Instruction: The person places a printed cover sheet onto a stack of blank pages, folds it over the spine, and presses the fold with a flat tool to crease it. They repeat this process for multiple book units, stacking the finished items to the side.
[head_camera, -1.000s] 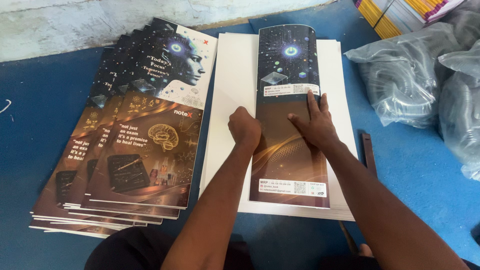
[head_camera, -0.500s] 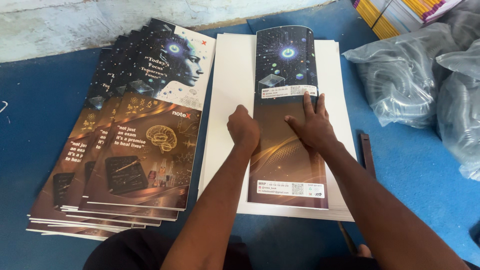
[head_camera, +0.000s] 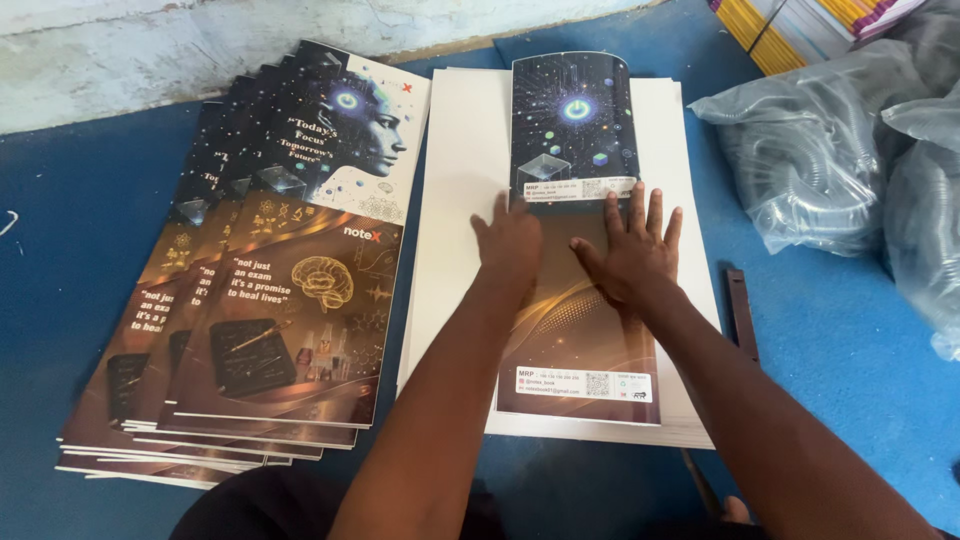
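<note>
A tall printed cover sheet (head_camera: 575, 130), dark blue at the top and brown at the bottom, lies on a stack of white sheets (head_camera: 462, 200). My left hand (head_camera: 510, 245) and my right hand (head_camera: 628, 250) press flat on the middle of this sheet, fingers spread, side by side. Its far half rises slightly off the stack, so it looks folded along the line under my hands. Neither hand holds anything.
A fanned pile of similar printed covers (head_camera: 280, 280) lies to the left on the blue floor (head_camera: 830, 330). Clear plastic bags of coiled rings (head_camera: 820, 160) sit at the right. A dark strip (head_camera: 742, 315) lies beside the white stack. A pale wall runs along the back.
Both hands have slid a little farther up the sheet and the fingers have spread out flatter. The sheet stays in place on the white stack.
</note>
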